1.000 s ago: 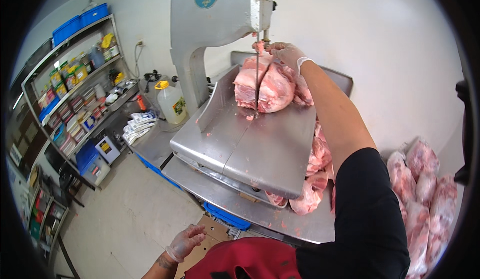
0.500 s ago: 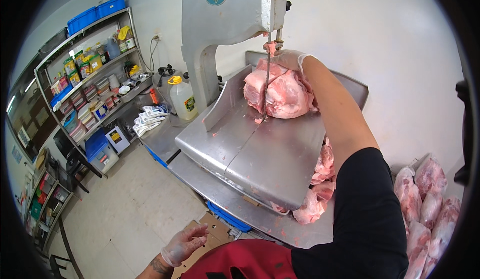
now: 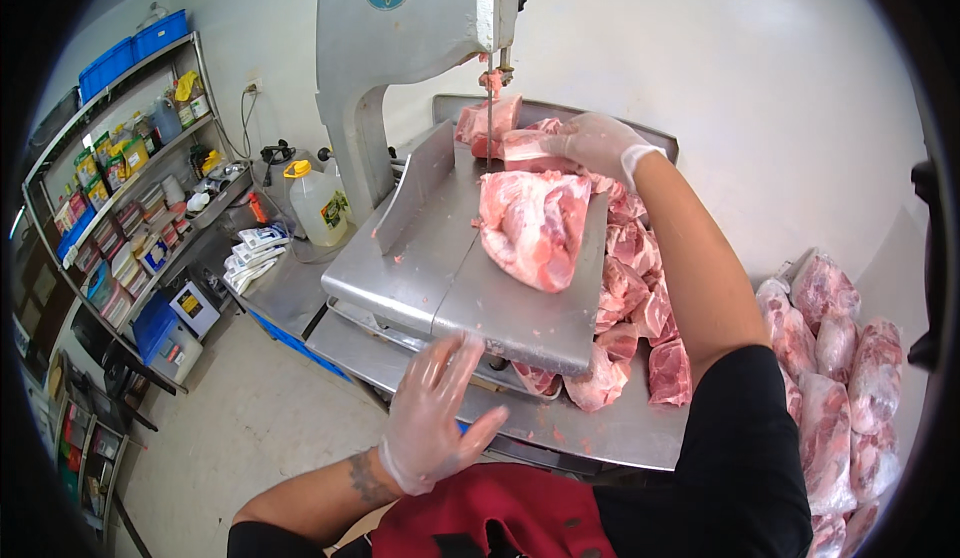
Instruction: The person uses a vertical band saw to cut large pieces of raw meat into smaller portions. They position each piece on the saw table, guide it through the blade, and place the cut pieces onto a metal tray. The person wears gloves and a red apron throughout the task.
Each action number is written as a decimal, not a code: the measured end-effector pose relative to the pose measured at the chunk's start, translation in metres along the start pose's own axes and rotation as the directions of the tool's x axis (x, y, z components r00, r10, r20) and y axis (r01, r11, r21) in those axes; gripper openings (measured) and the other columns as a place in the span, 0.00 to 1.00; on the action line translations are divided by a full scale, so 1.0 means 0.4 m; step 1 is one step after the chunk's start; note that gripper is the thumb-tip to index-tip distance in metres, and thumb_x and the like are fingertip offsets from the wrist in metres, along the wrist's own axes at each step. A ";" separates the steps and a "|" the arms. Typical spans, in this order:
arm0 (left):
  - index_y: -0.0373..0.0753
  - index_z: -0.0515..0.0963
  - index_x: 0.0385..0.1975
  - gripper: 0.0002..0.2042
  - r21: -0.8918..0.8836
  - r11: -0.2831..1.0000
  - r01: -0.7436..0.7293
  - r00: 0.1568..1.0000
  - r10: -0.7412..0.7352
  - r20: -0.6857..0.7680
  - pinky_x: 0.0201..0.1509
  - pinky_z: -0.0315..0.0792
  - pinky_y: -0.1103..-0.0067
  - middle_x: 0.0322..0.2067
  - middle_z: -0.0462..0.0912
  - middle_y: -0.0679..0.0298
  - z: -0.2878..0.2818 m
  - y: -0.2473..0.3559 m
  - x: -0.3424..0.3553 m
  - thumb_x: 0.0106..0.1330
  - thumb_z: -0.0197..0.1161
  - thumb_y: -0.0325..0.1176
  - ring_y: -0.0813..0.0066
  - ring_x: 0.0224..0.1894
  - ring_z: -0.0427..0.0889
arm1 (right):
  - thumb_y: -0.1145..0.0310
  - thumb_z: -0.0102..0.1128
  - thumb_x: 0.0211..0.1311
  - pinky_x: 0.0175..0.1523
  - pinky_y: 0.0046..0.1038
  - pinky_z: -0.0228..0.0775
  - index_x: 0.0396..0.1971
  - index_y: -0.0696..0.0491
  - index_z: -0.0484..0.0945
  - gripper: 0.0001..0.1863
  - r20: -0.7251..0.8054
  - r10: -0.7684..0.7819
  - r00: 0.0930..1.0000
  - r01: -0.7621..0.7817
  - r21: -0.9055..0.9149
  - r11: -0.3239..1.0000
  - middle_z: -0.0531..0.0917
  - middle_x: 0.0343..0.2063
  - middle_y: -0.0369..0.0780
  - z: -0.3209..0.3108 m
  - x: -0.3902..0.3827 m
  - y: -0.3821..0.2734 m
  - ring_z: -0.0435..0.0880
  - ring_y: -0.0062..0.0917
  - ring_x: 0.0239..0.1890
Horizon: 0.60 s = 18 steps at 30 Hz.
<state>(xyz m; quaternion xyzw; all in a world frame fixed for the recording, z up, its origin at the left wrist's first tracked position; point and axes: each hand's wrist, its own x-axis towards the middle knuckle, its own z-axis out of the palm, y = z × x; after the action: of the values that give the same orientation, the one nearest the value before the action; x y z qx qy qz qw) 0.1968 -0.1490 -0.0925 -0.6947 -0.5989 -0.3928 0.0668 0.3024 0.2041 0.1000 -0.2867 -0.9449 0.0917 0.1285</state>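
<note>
A large piece of raw meat (image 3: 537, 228) with pale fat lies on the metal table (image 3: 395, 283) of a band saw, just right of and nearer than the thin upright blade (image 3: 490, 118). Behind it, beside the blade, my right hand (image 3: 605, 146) in a clear glove is closed over a smaller cut of meat (image 3: 535, 150). Another cut chunk (image 3: 497, 116) sits behind the blade. My left hand (image 3: 437, 413), also gloved, hovers before the table's front edge with its fingers apart, holding nothing.
Several cut meat pieces (image 3: 630, 248) are piled right of the saw table. Bagged meat (image 3: 835, 378) is stacked at the far right. Left of the saw stand a yellow-capped jug (image 3: 318, 208) and white packets (image 3: 255, 258). A loaded shelf (image 3: 135, 158) stands against the left wall.
The meat that stood at the blade is now apart: a large piece lies nearer, smaller cuts behind. My left hand has risen toward the table edge. The view has shifted right.
</note>
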 end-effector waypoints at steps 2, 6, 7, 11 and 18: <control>0.29 0.57 0.78 0.51 0.045 0.999 -0.023 0.997 0.026 -0.073 0.77 0.63 0.51 0.71 0.63 0.32 0.025 0.005 0.056 0.59 0.80 0.41 0.30 0.72 0.65 | 0.45 0.63 0.73 0.56 0.32 0.75 0.45 0.56 0.88 0.25 -0.045 0.089 0.995 -0.085 0.074 0.994 0.89 0.42 0.41 0.003 -0.057 -0.004 0.85 0.30 0.44; 0.29 0.49 0.81 0.58 0.035 0.999 0.008 0.987 -0.002 -0.159 0.80 0.56 0.49 0.75 0.55 0.30 0.075 -0.002 0.152 0.56 0.82 0.44 0.26 0.76 0.57 | 0.48 0.70 0.69 0.70 0.31 0.71 0.66 0.54 0.77 0.34 -0.089 0.003 0.996 0.045 0.535 0.844 0.85 0.58 0.43 0.041 -0.060 0.040 0.84 0.32 0.59; 0.29 0.48 0.81 0.60 0.030 0.999 0.016 0.985 -0.011 -0.174 0.81 0.54 0.49 0.76 0.54 0.30 0.085 -0.003 0.170 0.55 0.82 0.44 0.26 0.77 0.55 | 0.49 0.72 0.68 0.72 0.31 0.69 0.70 0.53 0.74 0.37 -0.065 0.010 0.998 0.035 0.645 0.763 0.84 0.61 0.43 0.048 -0.051 0.058 0.82 0.32 0.62; 0.31 0.47 0.82 0.62 -0.003 0.998 0.060 0.972 -0.060 -0.225 0.81 0.55 0.50 0.75 0.56 0.32 0.118 0.008 0.206 0.51 0.84 0.44 0.29 0.77 0.58 | 0.55 0.79 0.61 0.75 0.32 0.66 0.76 0.53 0.68 0.46 -0.008 -0.137 0.991 0.128 0.416 0.900 0.79 0.66 0.44 0.073 -0.079 0.115 0.76 0.33 0.69; 0.35 0.46 0.83 0.59 -0.461 0.884 0.078 0.970 -0.174 -0.169 0.79 0.66 0.61 0.72 0.63 0.47 0.121 -0.031 0.247 0.54 0.83 0.28 0.55 0.77 0.66 | 0.65 0.78 0.48 0.71 0.32 0.69 0.72 0.57 0.70 0.47 -0.050 0.027 0.998 0.009 0.611 0.792 0.81 0.62 0.43 0.160 -0.187 0.045 0.79 0.29 0.64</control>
<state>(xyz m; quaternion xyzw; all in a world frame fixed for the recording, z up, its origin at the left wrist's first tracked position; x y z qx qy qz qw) 0.2059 -0.0414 -0.0683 -0.6064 -0.5254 -0.5938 -0.0604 0.3529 0.1703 0.0204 -0.2370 -0.8594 0.3841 0.2404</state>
